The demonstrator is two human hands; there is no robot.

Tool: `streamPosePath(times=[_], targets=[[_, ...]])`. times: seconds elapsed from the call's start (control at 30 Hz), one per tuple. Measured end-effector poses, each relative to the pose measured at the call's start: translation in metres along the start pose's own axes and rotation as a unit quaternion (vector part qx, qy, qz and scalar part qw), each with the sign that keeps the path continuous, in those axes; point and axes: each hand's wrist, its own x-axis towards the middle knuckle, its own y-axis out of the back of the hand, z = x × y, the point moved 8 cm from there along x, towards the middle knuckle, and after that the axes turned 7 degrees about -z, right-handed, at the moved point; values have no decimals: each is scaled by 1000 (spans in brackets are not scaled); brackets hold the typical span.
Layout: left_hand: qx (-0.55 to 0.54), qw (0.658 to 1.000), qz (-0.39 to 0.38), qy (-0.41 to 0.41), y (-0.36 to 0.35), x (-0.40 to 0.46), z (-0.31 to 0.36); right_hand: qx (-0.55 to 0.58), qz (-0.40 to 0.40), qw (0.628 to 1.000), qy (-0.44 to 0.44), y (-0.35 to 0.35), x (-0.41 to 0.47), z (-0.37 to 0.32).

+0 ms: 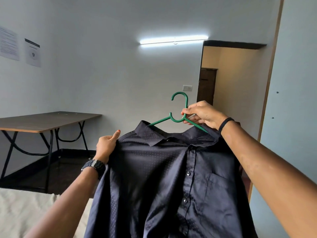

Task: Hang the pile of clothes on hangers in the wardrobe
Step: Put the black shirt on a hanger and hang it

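1. A dark navy shirt (164, 177) with a faint dotted weave hangs in the air in front of the person, front facing the camera, collar up, buttoned placket running down right of centre and a chest pocket beside it
2. A green plastic hanger (179, 115) sits inside the collar; its hook rises above the shirt, and both sloping arms show only where they run down into the neck opening
3. The right hand (204, 115) pinches the hanger at the base of its hook, fingers and thumb curled round the neck where the two arms meet; a black band circles that wrist
4. The left hand (107, 146) grips the shirt's shoulder seam on the left side, fabric bunched in its curled fingers, thumb raised; a dark watch (94, 166) is on that wrist
5. Behind on the left stands a wooden-topped table (49, 121) with black metal legs, against a pale wall carrying two paper sheets (32, 52)
6. A lit tube light (173, 41) is mounted above an open doorway (228, 74), and a pale panel (295, 83) with a wooden edge fills the right side
7. A cream fabric surface (25, 212) lies at lower left
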Motion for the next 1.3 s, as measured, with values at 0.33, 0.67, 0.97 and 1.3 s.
streamPosePath(times=[0.33, 0.67, 0.97, 1.3], targets=[[226, 945, -138, -190, -63, -19, 123, 5, -44, 999, -5, -6, 1, 10], [434, 795, -420, -63, -135, -43, 158, 46, -91, 995, 10, 1, -11, 3], [295, 901, -261, -184, -141, -38, 189, -25, -120, 992, -33, 18, -16, 16], [299, 878, -97, -360, -121, -59, 226, -85, 10, 996, 20, 37, -6, 12]])
